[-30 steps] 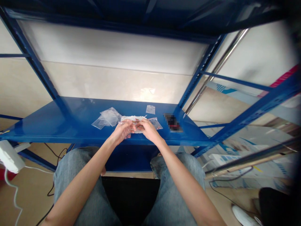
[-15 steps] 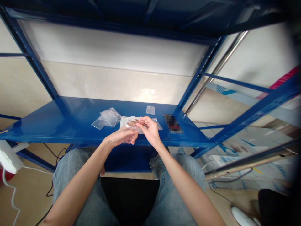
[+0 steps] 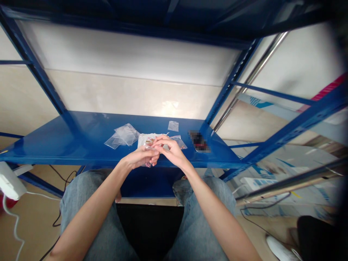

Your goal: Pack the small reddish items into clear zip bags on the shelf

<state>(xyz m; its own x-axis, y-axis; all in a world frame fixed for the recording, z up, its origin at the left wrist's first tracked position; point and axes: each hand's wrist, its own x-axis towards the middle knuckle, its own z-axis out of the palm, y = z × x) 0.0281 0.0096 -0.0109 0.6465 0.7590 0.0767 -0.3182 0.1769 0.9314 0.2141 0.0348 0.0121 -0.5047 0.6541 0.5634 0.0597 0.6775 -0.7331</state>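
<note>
Above the front edge of the glossy blue metal shelf (image 3: 67, 145), the left hand (image 3: 141, 158) and right hand (image 3: 170, 151) meet, fingers (image 3: 157, 142) pinched together on a small clear plastic bag (image 3: 149, 148). A loose pile of clear bags (image 3: 122, 134) lies on the shelf, just to their left.

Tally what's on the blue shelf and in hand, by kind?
Clear bag pinched by left hand and right hand: 1
Pile of clear bags: 1
Single small clear bags: 2
White packet: 1
Dark blurred item: 1
Total: 6
</note>
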